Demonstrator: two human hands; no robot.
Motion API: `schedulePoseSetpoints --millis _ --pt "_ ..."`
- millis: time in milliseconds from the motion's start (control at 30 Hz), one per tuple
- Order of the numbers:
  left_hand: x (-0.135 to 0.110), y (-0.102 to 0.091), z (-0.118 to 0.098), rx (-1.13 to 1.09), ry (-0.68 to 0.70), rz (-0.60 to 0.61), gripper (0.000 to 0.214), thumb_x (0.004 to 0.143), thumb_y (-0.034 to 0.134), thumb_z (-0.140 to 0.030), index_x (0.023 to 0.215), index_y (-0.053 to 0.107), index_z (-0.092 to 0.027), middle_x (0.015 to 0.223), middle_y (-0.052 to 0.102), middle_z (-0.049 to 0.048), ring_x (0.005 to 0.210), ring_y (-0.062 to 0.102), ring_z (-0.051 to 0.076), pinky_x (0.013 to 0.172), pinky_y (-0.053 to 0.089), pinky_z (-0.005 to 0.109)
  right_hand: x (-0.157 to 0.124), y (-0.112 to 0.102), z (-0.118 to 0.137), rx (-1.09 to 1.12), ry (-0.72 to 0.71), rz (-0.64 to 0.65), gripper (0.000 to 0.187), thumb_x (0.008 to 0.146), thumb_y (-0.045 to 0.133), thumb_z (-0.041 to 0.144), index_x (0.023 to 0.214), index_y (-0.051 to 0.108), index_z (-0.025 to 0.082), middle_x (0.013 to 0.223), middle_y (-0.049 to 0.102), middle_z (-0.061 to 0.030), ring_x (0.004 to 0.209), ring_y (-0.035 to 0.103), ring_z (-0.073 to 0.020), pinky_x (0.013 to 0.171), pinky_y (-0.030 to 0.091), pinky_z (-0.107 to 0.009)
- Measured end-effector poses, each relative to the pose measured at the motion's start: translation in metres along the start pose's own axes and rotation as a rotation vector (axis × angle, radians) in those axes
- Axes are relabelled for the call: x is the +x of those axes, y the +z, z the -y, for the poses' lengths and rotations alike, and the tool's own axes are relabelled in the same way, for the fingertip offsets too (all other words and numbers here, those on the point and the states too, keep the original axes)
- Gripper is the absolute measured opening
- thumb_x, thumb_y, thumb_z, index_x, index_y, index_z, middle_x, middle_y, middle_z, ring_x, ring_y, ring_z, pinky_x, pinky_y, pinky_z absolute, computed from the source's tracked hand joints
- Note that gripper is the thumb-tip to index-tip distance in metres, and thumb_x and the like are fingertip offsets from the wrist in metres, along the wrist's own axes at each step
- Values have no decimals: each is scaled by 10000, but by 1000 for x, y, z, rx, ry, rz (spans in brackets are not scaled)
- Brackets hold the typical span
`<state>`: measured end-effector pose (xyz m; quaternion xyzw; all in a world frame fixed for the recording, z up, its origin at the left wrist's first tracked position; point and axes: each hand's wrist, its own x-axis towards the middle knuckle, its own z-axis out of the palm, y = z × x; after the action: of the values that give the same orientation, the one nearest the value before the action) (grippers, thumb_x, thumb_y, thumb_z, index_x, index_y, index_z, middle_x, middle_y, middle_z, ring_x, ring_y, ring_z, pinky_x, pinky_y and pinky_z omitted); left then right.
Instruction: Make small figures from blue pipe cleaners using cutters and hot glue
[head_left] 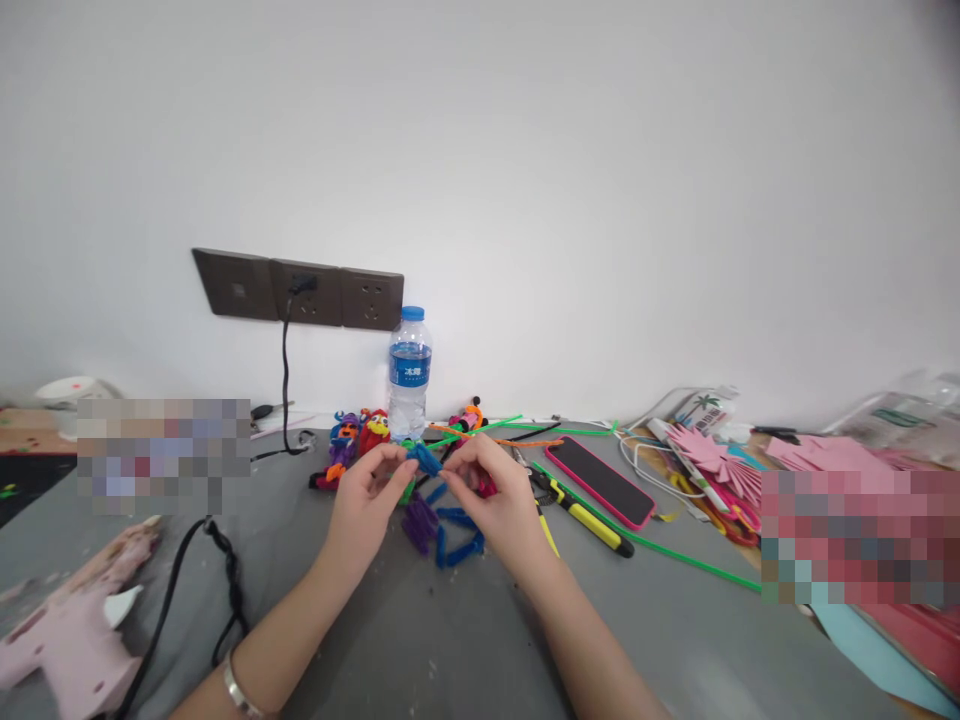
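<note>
A short bundle of blue pipe cleaner [426, 460] is pinched between both my hands over the middle of the grey table. My left hand [369, 495] grips its left end with thumb and fingertips. At the other end, my right hand [491, 495] has its thumb and fingers closed on it. Below them lie bent blue pipe cleaner pieces [459, 550] and a purple pipe cleaner bundle [420, 522]. Behind my hands sit small fuzzy figures, one of them red and yellow [374, 430], another purple and orange [343, 440].
A water bottle [410, 375] stands against the wall. To the right lie a pink-edged phone [600, 482], yellow-black pliers [589, 518] and a long green pipe cleaner [690, 558]. A pink glue gun [75, 635] with a black cord lies at left. Pink paper [832, 455] is piled at far right.
</note>
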<state>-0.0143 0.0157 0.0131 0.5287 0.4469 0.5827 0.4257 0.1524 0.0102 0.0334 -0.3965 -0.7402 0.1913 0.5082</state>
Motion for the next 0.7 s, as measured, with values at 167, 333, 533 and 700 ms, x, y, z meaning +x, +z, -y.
schedulePoseSetpoints --millis 167,333,533,700 --pt "0 0 2 -13 -5 -11 276 723 719 -442 766 624 -186 698 600 -8 615 547 134 586 459 223 0 2 -7 114 123 -5 38 823 653 233 817 625 207 748 545 -6 576 424 -130 546 347 -266" --pt "-1 0 3 -25 -4 12 246 742 711 -414 770 629 -185 711 594 -7 620 542 128 597 462 220 1 2 -8 206 215 25 81 809 660 265 778 630 196 733 547 -6 564 402 -123 529 315 -264" --pt "-1 0 3 -45 -20 16 244 733 720 -408 769 633 -184 735 602 -4 639 548 131 610 470 222 2 -1 -7 299 346 95 161 778 689 328 753 625 183 634 489 23 538 378 -113 519 295 -259" --pt "0 0 5 -49 0 28 209 745 713 -376 780 631 -187 756 612 -7 677 566 132 624 470 212 2 0 -10 391 416 105 193 748 711 339 800 616 179 638 516 25 553 418 -112 533 322 -251"
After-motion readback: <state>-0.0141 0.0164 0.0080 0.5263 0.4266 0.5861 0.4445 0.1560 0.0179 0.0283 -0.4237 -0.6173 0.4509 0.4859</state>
